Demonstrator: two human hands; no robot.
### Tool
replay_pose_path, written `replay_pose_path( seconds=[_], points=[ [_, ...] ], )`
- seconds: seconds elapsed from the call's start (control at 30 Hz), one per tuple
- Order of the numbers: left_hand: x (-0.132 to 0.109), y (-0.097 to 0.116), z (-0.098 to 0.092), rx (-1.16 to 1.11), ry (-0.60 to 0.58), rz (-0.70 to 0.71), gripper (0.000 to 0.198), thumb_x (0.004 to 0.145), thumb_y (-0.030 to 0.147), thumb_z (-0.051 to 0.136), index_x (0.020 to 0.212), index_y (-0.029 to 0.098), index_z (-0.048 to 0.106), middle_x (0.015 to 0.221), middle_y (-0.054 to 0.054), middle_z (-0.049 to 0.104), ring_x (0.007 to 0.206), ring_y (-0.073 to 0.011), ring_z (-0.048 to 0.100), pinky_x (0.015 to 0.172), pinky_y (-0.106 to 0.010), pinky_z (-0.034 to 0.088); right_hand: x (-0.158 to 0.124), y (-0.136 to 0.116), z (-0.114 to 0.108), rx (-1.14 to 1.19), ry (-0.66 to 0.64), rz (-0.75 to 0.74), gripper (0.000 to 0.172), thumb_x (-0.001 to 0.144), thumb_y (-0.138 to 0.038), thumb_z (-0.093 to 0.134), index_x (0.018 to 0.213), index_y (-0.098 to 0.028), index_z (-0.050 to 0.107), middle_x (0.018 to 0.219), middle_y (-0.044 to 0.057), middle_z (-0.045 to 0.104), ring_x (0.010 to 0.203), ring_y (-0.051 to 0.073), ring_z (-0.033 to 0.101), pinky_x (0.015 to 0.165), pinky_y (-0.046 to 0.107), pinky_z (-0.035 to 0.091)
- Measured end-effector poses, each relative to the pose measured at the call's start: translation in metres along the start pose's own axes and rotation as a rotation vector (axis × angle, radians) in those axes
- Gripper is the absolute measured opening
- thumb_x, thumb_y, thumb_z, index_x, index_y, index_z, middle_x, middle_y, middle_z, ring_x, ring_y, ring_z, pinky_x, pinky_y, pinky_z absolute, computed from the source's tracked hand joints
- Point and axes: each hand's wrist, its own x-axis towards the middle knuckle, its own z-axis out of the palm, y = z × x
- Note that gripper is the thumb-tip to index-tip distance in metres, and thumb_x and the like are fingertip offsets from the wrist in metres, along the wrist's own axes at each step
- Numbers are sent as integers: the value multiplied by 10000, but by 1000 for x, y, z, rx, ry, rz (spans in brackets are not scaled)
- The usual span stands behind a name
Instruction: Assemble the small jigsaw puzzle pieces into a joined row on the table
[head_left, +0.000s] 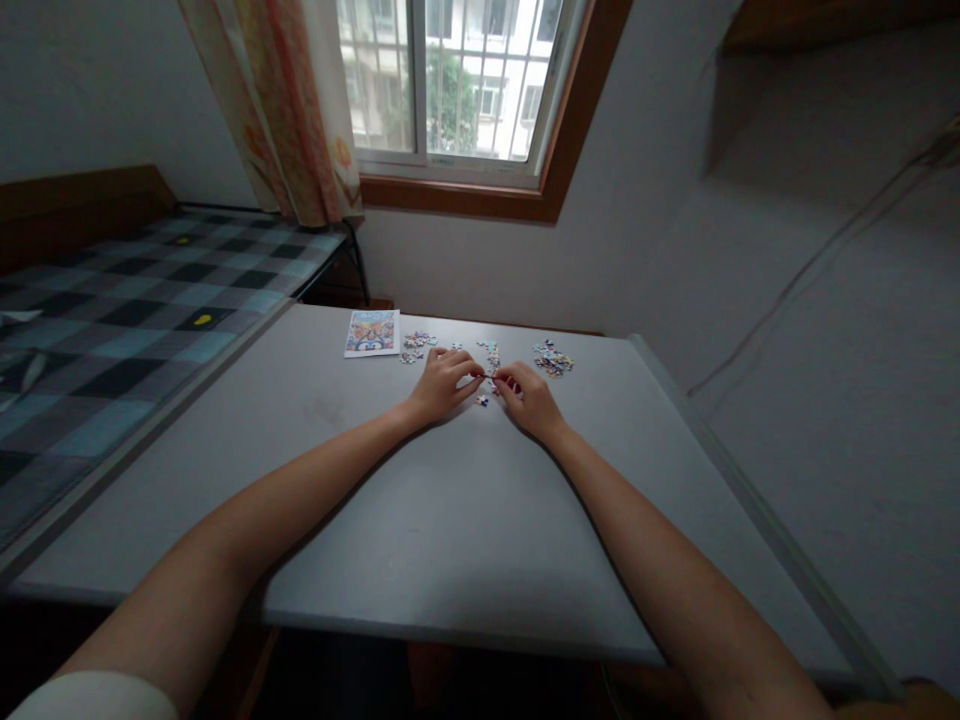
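Between my two hands is a jigsaw puzzle piece (487, 377), seen nearly edge-on as a thin dark strip. My left hand (442, 385) pinches its left side with thumb and fingers, and my right hand (531, 398) pinches the right side. Just below the fingertips, a loose puzzle piece (481, 400) lies on the table. Beyond my fingers runs a narrow strip of puzzle pieces (492, 352), partly hidden by the hands; whether all are joined I cannot tell. Scattered pieces (417, 342) lie past my left hand. To the right sits a denser heap of pieces (553, 360).
A printed picture sheet (372, 334) lies at the back left of the grey-white table (450, 530). Left of the table stands a bed with a checked cover (187, 272). Behind are a curtain (300, 120) and a barred window (480, 80); a wall is on the right.
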Motion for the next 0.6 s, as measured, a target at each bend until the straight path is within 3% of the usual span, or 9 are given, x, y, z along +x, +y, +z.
replay_pose_path(
  seconds=[0.33,0.6],
  points=[
    [0,1,-1,0,-19,7,150,930,308,542,903,226,663,913,-13,677,904,-171,599,957,-390,289,-1,5,3,-14,-16,7,94,913,-284,535,881,-215,590,807,20,545,674,146,528,651,288,449],
    [-2,2,-1,-39,38,11,159,941,300,530,1029,227,640,928,-7,662,832,-141,604,950,-366,300,-1,4,2,-31,-9,14,151,953,-295,452,919,-201,565,825,33,572,709,153,540,679,290,440]
  ],
)
